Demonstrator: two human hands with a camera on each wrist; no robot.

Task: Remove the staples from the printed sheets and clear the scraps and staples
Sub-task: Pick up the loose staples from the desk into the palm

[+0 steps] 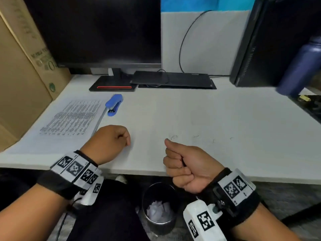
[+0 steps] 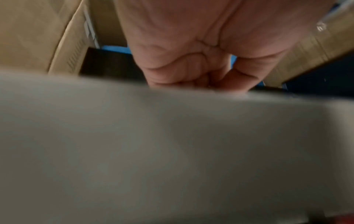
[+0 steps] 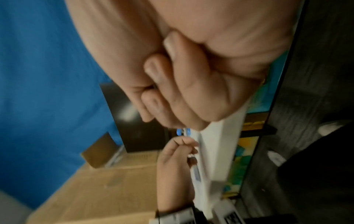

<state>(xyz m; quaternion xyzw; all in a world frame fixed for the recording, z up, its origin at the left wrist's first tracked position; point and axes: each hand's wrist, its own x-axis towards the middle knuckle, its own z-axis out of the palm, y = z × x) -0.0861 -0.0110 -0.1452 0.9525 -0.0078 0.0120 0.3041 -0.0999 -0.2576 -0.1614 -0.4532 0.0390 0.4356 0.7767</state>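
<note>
A stack of printed sheets [image 1: 69, 119] lies on the left of the white desk [image 1: 208, 115], with a blue stapler [image 1: 113, 105] at its far right corner. Several loose bent staples [image 1: 172, 137] are scattered on the desk's near middle. My left hand [image 1: 112, 140] rests on the desk beside the sheets' right edge, its fingers [image 2: 201, 72] curled under with nothing showing in them. My right hand [image 1: 182, 164] is a fist with the thumb up at the desk's front edge; its fingers [image 3: 172, 75] fold into the palm and nothing shows inside.
A dark waste bin [image 1: 159, 228] with white paper scraps [image 1: 159, 212] stands on the floor under the front edge. A monitor [image 1: 97, 32], keyboard [image 1: 173, 80], computer tower [image 1: 271, 40] and blue bottle [image 1: 298, 66] line the back and right. Cardboard boxes [image 1: 20, 75] stand left.
</note>
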